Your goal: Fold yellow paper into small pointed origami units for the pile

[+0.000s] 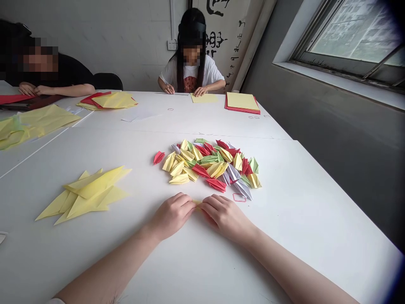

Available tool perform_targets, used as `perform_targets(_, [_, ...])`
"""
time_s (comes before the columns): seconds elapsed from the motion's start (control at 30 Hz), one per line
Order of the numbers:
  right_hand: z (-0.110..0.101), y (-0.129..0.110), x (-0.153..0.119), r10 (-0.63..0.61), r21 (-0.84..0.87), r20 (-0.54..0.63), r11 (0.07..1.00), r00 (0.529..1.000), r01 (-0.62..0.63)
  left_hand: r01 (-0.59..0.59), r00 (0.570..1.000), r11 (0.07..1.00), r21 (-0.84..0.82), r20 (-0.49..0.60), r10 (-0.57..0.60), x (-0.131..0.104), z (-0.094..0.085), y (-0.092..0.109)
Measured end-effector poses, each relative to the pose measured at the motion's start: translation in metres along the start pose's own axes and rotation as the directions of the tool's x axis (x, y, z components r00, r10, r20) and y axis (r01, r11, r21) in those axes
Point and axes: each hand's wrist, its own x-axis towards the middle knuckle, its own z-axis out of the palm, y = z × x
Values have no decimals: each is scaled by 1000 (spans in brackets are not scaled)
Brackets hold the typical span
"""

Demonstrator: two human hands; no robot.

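Toward seven o'clock from the folded-paper pile (217, 169), the left hand (173, 214) and right hand (226, 216) pinch yellow paper (198, 202) between narrowed fingers; even pressure should keep any crease crisp

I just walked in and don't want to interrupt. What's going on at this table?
The person's left hand and right hand together pinch a yellow paper, mostly hidden by the fingers. Just beyond lies a pile of small folded papers in several colours; off to the left are larger yellow papers. Across the table, a co-worker has one hand at a yellow sheet.
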Motion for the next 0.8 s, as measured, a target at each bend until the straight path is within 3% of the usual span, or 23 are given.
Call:
perform_targets(0.2, [10,-1,5,13,-16,-28,1000,1000,-14,29,1000,999,18,-1,-29,-1,4,1])
perform_targets(0.3, [7,-4,7,64,100,-170,994,983,-48,105,990,985,-137,-76,-116,0,2,-1])
perform_targets(0.33, [5,-6,7,134,162,-273,982,953,-92,160,975,957,-243,-113,-192,1,2,-1])
perform_targets(0.37, [3,-8,8,234,237,-386,960,892,-149,228,944,899,-373,-143,-298,3,1,-1])
perform_targets(0.43, [-1,-13,8,454,426,-527,873,718,-239,332,839,694,-638,-137,-527,5,0,2])
perform_targets(0.47, [-1,-17,8,542,527,-510,811,668,-255,350,787,570,-743,-96,-609,6,1,4])
perform_targets(0.5, [-1,-20,8,605,621,-446,740,660,-259,346,755,453,-822,-43,-655,7,1,6])
perform_targets(0.6, [6,-31,8,640,780,-194,561,744,-278,302,761,202,-932,108,-640,6,6,16])
perform_targets(0.67, [11,-35,8,641,805,-143,518,754,-288,308,786,158,-938,157,-598,4,9,21])
perform_targets(0.8, [15,-37,8,665,817,-113,484,738,-312,347,814,217,-912,178,-553,2,9,23])
